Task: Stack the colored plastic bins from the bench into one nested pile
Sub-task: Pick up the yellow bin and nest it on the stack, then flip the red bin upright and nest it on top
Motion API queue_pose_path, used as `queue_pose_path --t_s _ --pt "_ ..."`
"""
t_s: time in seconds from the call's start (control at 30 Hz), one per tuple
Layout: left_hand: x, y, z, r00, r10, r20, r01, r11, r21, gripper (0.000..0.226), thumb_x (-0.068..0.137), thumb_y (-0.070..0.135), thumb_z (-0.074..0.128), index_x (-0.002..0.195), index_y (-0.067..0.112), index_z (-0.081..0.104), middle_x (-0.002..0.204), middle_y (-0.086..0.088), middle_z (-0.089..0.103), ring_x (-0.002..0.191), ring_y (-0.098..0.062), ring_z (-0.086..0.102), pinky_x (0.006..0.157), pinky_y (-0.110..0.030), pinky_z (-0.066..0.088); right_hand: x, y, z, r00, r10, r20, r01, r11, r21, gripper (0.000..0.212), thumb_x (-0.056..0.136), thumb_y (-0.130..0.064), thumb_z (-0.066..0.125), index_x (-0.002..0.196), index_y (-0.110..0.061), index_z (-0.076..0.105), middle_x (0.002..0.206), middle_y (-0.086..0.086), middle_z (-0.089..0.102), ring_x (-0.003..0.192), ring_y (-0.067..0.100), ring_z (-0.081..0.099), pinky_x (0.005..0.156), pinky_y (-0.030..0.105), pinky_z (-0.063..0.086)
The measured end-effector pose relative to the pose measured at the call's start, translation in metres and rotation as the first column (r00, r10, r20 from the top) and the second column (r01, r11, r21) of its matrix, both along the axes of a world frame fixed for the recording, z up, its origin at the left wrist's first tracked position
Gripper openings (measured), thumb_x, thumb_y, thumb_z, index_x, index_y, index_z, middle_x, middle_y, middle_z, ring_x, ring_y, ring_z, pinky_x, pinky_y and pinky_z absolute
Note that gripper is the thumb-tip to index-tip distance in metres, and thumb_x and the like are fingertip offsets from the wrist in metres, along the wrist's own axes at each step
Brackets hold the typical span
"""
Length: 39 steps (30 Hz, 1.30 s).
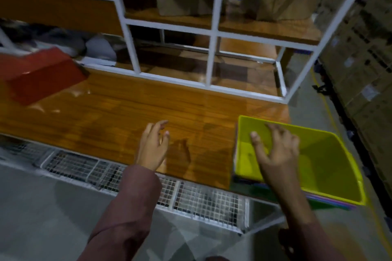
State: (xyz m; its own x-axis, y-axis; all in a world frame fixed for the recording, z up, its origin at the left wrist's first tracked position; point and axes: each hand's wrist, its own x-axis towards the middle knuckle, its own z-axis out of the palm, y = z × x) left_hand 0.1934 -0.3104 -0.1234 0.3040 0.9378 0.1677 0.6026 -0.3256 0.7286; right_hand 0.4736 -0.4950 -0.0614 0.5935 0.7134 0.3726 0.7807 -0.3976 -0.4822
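Head view: both hands (153, 146) (275, 150) spread, empty; lower bins (331, 202) hidden under yellow-green bin (331, 165).

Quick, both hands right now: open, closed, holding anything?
Left hand: open, empty, over the bench.
Right hand: open, fingers spread over the yellow-green bin; gripping nothing.

A yellow-green rectangular plastic bin (331, 167) is nested upright atop coloured bins (331, 202) at the bench's right end; a red plastic bin (40, 76) is seen tilted far left.
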Motion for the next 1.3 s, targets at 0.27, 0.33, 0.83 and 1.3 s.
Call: queue_pose_path --t_s 0.27,0.33,0.83,1.3 --pt "-0.235 0.076 0.002 0.955 0.227 -0.191 -0.195 0.966 0.172 0.035 0.105 0.033 0.047 0.138 0.029 0.058 0.131 -0.002 0.059 0.121 -0.028 0.057 0.094 -0.047 0.052 -0.262 0.148 -0.010 0.891 0.449 -0.065 -0.454 0.878 -0.153 0.080 0.099 -0.081 0.028 0.161 -0.032 0.037 0.165 -0.003 0.035 0.151 0.022 0.027 0.121 0.048 0.033" --pt "-0.292 0.089 0.004 0.940 0.288 -0.183 -0.257 0.950 0.178 0.033 0.106 0.034 0.047 0.135 0.028 0.060 0.129 -0.001 0.059 0.120 -0.026 0.057 0.093 -0.047 0.053 -0.312 0.179 -0.009 0.857 0.507 -0.093 -0.515 0.845 -0.145 0.084 0.097 -0.085 0.025 0.164 -0.034 0.028 0.166 -0.007 0.032 0.152 0.018 0.026 0.120 0.050 0.036" --pt "-0.524 0.212 -0.016 0.828 0.554 -0.093 -0.552 0.833 0.049 0.033 0.108 0.035 0.047 0.135 0.027 0.064 0.129 0.006 0.061 0.122 -0.015 0.058 0.095 -0.029 0.048 -0.518 0.446 -0.038 0.726 0.675 -0.131 -0.687 0.714 -0.135 0.080 0.097 -0.079 0.035 0.153 -0.023 0.048 0.151 0.005 0.054 0.140 0.026 0.039 0.113 0.052 0.039" --pt "-0.575 0.511 0.011 0.846 0.532 -0.040 -0.528 0.826 -0.196 0.046 0.103 0.051 0.052 0.140 0.026 0.061 0.134 0.003 0.067 0.120 -0.021 0.063 0.098 -0.043 0.053 -0.556 0.815 -0.045 0.781 0.385 -0.491 -0.520 0.837 -0.172 0.086 0.094 -0.080 0.040 0.148 -0.015 0.051 0.144 0.021 0.061 0.138 0.044 0.049 0.110 0.057 0.045"
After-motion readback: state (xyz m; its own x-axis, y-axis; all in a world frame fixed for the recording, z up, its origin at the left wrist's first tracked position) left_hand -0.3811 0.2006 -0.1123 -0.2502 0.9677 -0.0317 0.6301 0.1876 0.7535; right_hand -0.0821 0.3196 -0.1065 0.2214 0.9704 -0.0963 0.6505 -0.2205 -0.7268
